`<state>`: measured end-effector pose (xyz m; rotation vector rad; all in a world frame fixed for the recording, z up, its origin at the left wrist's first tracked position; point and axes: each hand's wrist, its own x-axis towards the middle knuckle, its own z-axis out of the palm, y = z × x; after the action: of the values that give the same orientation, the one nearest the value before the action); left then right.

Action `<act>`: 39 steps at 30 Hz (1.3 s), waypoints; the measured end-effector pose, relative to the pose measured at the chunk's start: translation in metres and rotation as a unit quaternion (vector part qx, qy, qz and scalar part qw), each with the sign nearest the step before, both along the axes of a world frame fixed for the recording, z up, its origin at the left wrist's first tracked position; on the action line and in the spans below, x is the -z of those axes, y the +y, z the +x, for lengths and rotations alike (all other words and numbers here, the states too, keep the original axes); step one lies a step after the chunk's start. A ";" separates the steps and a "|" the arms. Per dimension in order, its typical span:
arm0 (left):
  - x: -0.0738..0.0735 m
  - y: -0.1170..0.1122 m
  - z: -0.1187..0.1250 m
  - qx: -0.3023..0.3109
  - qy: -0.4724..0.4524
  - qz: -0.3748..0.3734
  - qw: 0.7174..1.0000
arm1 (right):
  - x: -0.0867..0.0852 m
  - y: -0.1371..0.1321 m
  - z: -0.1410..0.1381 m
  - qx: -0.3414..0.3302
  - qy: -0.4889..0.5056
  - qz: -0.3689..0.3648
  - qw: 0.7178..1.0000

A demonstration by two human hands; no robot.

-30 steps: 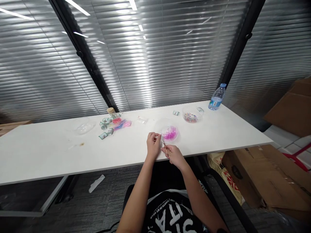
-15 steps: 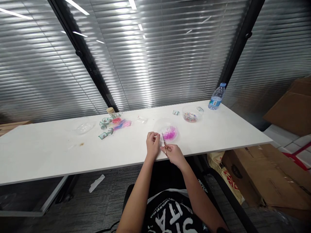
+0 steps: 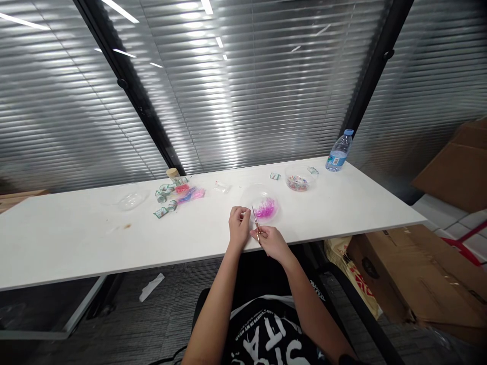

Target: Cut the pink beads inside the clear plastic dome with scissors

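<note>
Small scissors with copper-coloured handles are held in my right hand, their blades pointing away from me. Just left of the blades, my left hand has its fingers pinched together; whatever lies between them is too small to make out. Behind the scissors a clear plastic dish holds a bundle of bright pink strands. Farther back to the right, a clear round bowl contains many multicoloured beads.
On the white table, green-and-white wrappers and bags of coloured pieces lie left. A clear lid rests farther left. A water bottle stands back right. Cardboard boxes are beside the table's right end.
The scissors have shifted very slightly left, their tips now closer to my left fingers. My left hand stays nearly where it was.
</note>
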<state>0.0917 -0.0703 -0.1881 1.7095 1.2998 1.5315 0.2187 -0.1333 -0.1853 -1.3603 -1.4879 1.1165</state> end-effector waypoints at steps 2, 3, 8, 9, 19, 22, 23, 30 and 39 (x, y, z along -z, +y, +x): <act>0.001 0.001 -0.001 0.005 -0.004 -0.002 1.000 | -0.001 -0.001 -0.001 0.000 -0.003 0.001 1.000; 0.001 0.001 -0.001 0.008 -0.006 -0.002 1.000 | -0.002 -0.001 -0.001 -0.001 -0.004 0.000 1.000; 0.001 0.000 -0.002 0.015 -0.011 -0.005 1.000 | -0.002 -0.001 -0.002 -0.008 0.011 -0.015 1.000; 0.000 0.000 -0.002 0.016 -0.011 -0.005 1.000 | -0.002 -0.001 -0.001 -0.009 0.013 -0.015 1.000; 0.000 0.001 -0.002 0.014 -0.011 -0.006 1.000 | 0.003 0.000 -0.001 -0.004 0.027 -0.035 0.999; 0.000 0.001 -0.002 0.015 -0.010 -0.004 1.000 | 0.003 0.001 -0.001 -0.003 0.030 -0.036 0.999; 0.000 0.000 -0.002 0.016 -0.009 -0.004 1.000 | 0.003 0.001 -0.001 -0.004 0.032 -0.035 0.999; 0.000 0.001 -0.001 0.023 -0.007 -0.006 1.000 | 0.004 0.001 0.000 -0.008 0.054 -0.034 0.998; 0.002 0.000 -0.002 0.031 -0.013 -0.008 0.999 | 0.004 0.001 0.004 -0.039 0.137 -0.065 0.988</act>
<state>0.0895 -0.0700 -0.1896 1.6989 1.2310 1.4983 0.2231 -0.1318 -0.1896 -1.1866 -1.2959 1.4104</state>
